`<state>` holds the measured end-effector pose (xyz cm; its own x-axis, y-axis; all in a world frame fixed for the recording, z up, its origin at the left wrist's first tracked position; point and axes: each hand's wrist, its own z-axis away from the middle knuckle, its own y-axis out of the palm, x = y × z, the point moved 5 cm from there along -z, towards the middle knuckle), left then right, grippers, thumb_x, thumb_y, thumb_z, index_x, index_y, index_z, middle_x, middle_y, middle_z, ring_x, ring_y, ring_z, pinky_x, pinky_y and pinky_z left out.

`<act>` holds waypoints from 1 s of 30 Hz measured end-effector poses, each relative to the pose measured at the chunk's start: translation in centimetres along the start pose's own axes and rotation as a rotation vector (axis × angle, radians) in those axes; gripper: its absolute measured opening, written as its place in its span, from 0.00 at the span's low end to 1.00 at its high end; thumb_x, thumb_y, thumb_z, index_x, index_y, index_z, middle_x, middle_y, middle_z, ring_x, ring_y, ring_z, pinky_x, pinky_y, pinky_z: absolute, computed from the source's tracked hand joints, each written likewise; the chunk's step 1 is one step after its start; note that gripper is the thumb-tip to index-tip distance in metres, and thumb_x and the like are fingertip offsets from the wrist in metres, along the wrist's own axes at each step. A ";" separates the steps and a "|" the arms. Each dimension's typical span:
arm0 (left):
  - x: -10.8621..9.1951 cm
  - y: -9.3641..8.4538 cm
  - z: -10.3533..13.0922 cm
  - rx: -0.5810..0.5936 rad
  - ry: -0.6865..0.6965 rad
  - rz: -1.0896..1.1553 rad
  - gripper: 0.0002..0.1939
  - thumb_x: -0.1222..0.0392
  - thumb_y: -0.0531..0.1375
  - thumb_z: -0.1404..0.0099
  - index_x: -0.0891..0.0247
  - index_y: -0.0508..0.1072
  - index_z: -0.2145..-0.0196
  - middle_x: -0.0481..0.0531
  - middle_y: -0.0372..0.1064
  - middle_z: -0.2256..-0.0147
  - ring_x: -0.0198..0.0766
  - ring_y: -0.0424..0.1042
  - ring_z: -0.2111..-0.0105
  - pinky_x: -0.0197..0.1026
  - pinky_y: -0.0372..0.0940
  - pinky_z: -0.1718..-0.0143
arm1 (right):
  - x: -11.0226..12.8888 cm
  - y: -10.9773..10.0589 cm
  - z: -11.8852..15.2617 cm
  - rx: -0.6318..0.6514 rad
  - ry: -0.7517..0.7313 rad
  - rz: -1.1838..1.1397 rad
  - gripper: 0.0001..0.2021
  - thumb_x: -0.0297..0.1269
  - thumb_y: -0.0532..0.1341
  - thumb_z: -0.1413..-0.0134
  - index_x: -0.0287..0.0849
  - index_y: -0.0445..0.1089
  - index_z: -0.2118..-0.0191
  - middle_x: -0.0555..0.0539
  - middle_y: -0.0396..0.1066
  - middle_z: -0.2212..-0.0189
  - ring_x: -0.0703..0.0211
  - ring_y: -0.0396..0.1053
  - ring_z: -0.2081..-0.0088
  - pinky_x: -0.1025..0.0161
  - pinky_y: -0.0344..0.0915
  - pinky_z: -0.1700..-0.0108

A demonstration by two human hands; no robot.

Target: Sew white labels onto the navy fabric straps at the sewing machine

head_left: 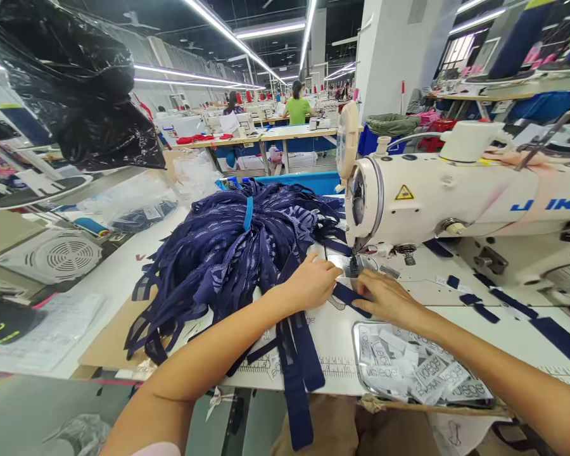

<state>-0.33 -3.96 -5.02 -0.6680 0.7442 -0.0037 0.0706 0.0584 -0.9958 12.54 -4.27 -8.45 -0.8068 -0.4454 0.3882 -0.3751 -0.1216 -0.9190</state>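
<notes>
A short navy fabric strip (346, 296) lies on the sewing machine bed just in front of the presser foot (354, 265). My left hand (316, 280) is closed at the strip's left end, its fingertips beside the metal needle plate (339, 261). From the other side my right hand (384, 295) pinches the strip, with its fingers close to the needle area. Left of the machine is a big bundle of navy lace and fabric strips (237, 253), bound by a blue tie (248, 214). Some strip ends hang over the table's front edge below my left forearm.
A tray (361, 373) of printed white labels (408, 364) sits at the front edge under my right forearm. Navy scraps (513, 303) lie right of the machine head (408, 196). A black plastic bag (85, 88) hangs upper left. Other people work at tables beyond.
</notes>
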 end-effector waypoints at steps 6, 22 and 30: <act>0.8 0.3 1.5 -0.060 -0.016 0.132 0.18 0.67 0.48 0.40 0.67 0.63 0.52 0.58 0.68 0.58 0.41 0.66 0.57 0.49 0.50 0.48 | -1.9 0.8 0.1 -0.070 0.103 -0.519 0.04 0.37 0.53 0.57 0.44 0.56 0.75 0.54 0.58 0.78 0.63 0.57 0.75 0.65 0.54 0.72; -0.8 -0.9 3.3 -0.727 0.262 -0.222 0.10 0.69 0.52 0.39 0.62 0.70 0.62 0.57 0.70 0.58 0.42 0.67 0.55 0.53 0.46 0.47 | -0.1 -1.3 1.8 -0.083 0.320 -1.227 0.12 0.41 0.64 0.65 0.42 0.66 0.72 0.54 0.64 0.78 0.66 0.59 0.75 0.66 0.54 0.71; -2.2 -3.1 3.7 -0.897 0.270 -0.221 0.12 0.71 0.51 0.39 0.63 0.71 0.63 0.52 0.74 0.64 0.40 0.71 0.62 0.50 0.47 0.48 | 1.4 -1.9 3.2 -0.194 0.378 -1.563 0.14 0.39 0.67 0.71 0.39 0.66 0.75 0.54 0.65 0.77 0.68 0.61 0.76 0.66 0.57 0.72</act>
<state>-1.81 -8.21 -2.24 -0.5491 0.7769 0.3081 0.5789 0.6195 -0.5303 13.58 -7.46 -6.36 0.3487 0.2350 0.9073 -0.9194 -0.1019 0.3798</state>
